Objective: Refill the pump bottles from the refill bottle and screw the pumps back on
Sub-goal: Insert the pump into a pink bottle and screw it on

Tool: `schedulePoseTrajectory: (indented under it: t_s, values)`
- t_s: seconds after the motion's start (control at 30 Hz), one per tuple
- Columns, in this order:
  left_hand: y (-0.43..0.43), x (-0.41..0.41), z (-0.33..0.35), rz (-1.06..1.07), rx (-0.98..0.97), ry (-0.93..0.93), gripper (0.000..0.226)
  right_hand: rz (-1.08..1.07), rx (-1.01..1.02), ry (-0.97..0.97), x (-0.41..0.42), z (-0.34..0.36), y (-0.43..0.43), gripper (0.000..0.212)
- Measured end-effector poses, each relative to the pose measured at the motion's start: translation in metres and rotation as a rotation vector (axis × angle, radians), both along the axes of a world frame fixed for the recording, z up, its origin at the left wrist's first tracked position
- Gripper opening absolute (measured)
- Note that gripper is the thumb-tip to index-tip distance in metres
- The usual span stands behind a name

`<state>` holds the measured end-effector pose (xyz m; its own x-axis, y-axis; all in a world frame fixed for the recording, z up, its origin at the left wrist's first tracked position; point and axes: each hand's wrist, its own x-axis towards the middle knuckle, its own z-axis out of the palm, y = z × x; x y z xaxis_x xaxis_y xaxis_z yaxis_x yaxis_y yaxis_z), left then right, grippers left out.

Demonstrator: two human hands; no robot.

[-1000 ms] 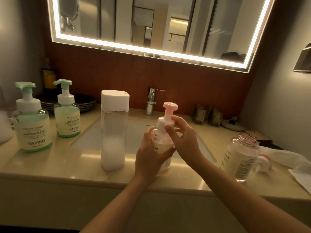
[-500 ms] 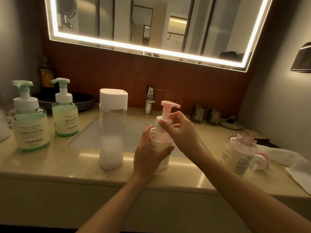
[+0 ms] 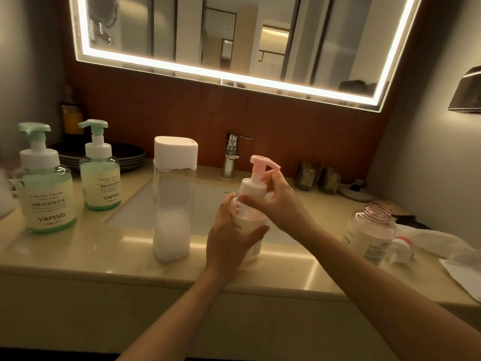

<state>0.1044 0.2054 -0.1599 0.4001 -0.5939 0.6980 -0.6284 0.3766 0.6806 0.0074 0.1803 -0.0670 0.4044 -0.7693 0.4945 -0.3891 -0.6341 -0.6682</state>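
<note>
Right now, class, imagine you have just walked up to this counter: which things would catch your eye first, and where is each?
The glowing mirror on the back wall draws the eye first. At the front centre of the counter, the left hand holds the pink pump bottle while the right hand grips its top. A tall refill bottle stands just left of them; an open bottle without a pump stands far right.
</note>
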Motion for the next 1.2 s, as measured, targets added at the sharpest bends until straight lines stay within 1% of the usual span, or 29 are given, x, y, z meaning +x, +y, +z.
schedulePoseTrajectory:
  t_s: [0.07, 0.1, 0.2, 0.27, 0.33, 0.4, 0.47, 0.53, 0.6, 0.67, 0.7, 0.77, 0.9, 0.93, 1.0, 1.07, 1.1, 1.2]
  values:
    - [0.001, 0.0, 0.0, -0.007, 0.002, 0.01, 0.09, 0.05, 0.071, 0.019, 0.0, 0.003, -0.002, 0.066]
    - [0.001, 0.0, 0.0, -0.01, -0.001, 0.014, 0.09, 0.083, 0.12, 0.007, -0.001, 0.005, -0.002, 0.065]
    - [0.001, -0.001, 0.0, -0.007, 0.001, 0.019, 0.089, 0.135, 0.199, -0.096, -0.004, 0.009, -0.002, 0.051]
    - [0.0, -0.001, 0.0, -0.002, 0.004, 0.015, 0.09, 0.103, 0.148, -0.118, -0.004, 0.006, -0.003, 0.044]
    - [0.001, -0.002, 0.001, -0.004, 0.006, 0.013, 0.091, 0.043, 0.067, -0.116, -0.001, 0.001, -0.003, 0.042]
    - [0.001, -0.002, 0.002, -0.002, 0.009, 0.017, 0.092, -0.022, -0.002, -0.092, 0.005, 0.0, -0.003, 0.045]
    - [0.002, -0.002, 0.003, 0.001, 0.015, 0.019, 0.092, -0.06, -0.054, -0.017, 0.008, 0.004, -0.004, 0.055]
    - [0.003, -0.002, 0.002, -0.005, 0.014, 0.018, 0.091, 0.012, 0.018, -0.004, 0.008, 0.008, -0.007, 0.062]
    - [0.002, -0.001, 0.002, -0.008, 0.011, 0.016, 0.091, 0.153, 0.145, -0.051, 0.003, 0.01, -0.005, 0.055]
    - [0.001, -0.001, 0.001, 0.004, 0.012, 0.012, 0.09, 0.242, 0.192, -0.073, -0.004, 0.01, -0.006, 0.047]
    - [0.0, -0.001, 0.001, 0.013, 0.012, 0.007, 0.09, 0.248, 0.178, -0.078, -0.007, 0.01, -0.006, 0.044]
    - [0.001, -0.002, 0.001, 0.016, 0.014, 0.006, 0.092, 0.188, 0.118, -0.068, -0.007, 0.006, -0.008, 0.043]
    - [0.003, -0.003, 0.003, 0.005, 0.017, 0.018, 0.089, 0.025, -0.014, -0.03, 0.004, 0.002, -0.013, 0.053]
    - [0.002, -0.003, 0.003, 0.001, 0.015, 0.02, 0.088, 0.028, -0.016, -0.011, 0.005, 0.003, -0.014, 0.055]
    - [0.001, -0.001, 0.001, 0.0, 0.013, 0.02, 0.087, 0.116, 0.075, 0.006, 0.003, 0.007, -0.015, 0.058]
    - [0.0, 0.0, 0.0, -0.002, 0.015, 0.02, 0.087, 0.221, 0.187, -0.025, -0.002, 0.009, -0.014, 0.058]
    - [0.0, 0.0, 0.0, -0.003, 0.014, 0.018, 0.087, 0.247, 0.208, -0.05, -0.005, 0.008, -0.013, 0.056]
    - [0.0, -0.001, 0.0, -0.001, 0.014, 0.016, 0.088, 0.191, 0.127, -0.073, -0.006, 0.003, -0.012, 0.044]
